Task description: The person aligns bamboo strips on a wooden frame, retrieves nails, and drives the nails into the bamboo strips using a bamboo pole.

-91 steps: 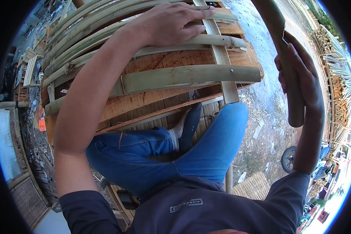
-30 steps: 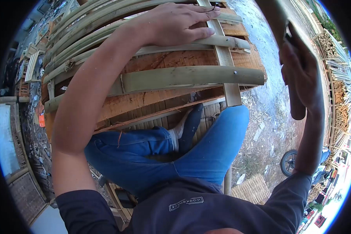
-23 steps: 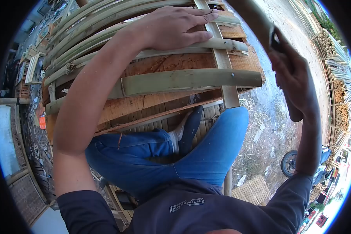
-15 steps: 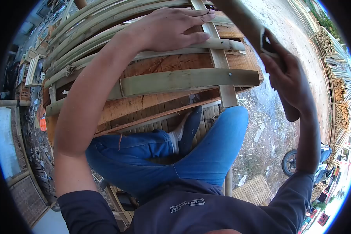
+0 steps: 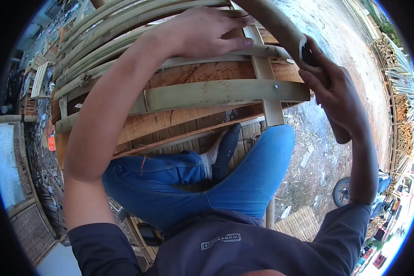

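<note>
My right hand (image 5: 333,92) is wrapped round a thick bamboo club (image 5: 280,34) with a cut-out above the grip. Its upper end reaches over the fingertips of my left hand (image 5: 211,32). That hand rests over the slats, its thumb apart, the other fingertips at a flat cross strip (image 5: 263,69). A thin, dark, nail-like piece shows at those fingertips in the earlier view; the club now partly hides the spot. The nearest bamboo slat (image 5: 216,94) lies across the strip, with a nail head (image 5: 276,86) showing where they cross.
Brown wooden boards (image 5: 207,76) lie under the slatted panel. My jeans-covered legs (image 5: 244,179) are folded beside it. On the right are littered ground, a motorbike wheel (image 5: 342,192) and stacked poles (image 5: 402,129). A woven mat (image 5: 299,224) lies below.
The club has swung down and left, its upper part now closer to my left fingertips. The slatted panel has shifted slightly right in view. Both hands keep their places.
</note>
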Demonstrator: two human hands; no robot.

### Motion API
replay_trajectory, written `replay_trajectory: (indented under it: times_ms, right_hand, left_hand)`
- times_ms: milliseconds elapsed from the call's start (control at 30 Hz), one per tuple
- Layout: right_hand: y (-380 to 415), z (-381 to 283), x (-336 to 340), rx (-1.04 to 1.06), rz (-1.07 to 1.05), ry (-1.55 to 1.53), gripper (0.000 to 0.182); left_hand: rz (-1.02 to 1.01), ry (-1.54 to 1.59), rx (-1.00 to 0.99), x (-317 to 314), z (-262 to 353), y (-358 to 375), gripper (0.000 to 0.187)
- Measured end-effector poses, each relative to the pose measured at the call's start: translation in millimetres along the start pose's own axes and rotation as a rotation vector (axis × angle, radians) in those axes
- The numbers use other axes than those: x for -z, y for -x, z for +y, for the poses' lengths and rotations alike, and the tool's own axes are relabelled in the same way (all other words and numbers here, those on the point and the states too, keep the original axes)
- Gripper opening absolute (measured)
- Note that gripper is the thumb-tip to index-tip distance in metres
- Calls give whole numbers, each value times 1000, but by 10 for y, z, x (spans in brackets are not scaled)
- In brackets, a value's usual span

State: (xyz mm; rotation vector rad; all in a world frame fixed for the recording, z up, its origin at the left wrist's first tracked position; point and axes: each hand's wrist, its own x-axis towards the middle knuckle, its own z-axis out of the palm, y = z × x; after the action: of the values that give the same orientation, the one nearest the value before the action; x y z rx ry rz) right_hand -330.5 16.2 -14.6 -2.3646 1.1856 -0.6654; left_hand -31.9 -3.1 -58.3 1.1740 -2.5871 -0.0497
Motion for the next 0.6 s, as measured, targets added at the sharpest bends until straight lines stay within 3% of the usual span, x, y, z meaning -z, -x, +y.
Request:
replay_trajectory:
  times_ms: [33, 67, 133, 200, 267, 300, 400, 467, 533, 567, 600]
  right_hand:
    - [0, -7, -6, 16, -18, 21, 58]
    - [3, -15, -13, 32, -36, 42, 58]
    - [-6, -175, 130, -165, 55, -242, 58]
    - [-38, -123, 127, -116, 173, -298, 57]
    - [35, -41, 72, -261, 19, -111, 56]
    - [79, 37, 9, -147, -125, 11, 55]
    - [98, 5, 100, -242, -50, -225, 57]
    - [61, -92, 113, -257, 112, -292, 57]
    - [70, -20, 65, -271, 75, -266, 56]
    - [99, 16, 49, -330, -110, -130, 55]
    - [137, 1, -24, -301, -154, -132, 54]
  left_hand:
    - [-73, 65, 78, 23, -8, -1, 45]
    - [-96, 59, 57, 22, -58, -24, 54]
    - [-154, 67, 18, -27, -143, -37, 72]
    - [-199, 52, 46, 56, -79, -21, 74]
    - [-155, 117, 22, 137, -8, 33, 76]
    - [-150, 80, 10, 113, -48, 11, 76]
    - [-151, 9, 8, -21, -128, -16, 76]
    - [-164, -6, 24, -27, -136, -33, 76]
    - [-152, 38, 0, -12, -123, -48, 77]
    - [-175, 65, 18, 18, -89, -49, 77]
    - [-199, 91, 34, 44, -75, -55, 77]
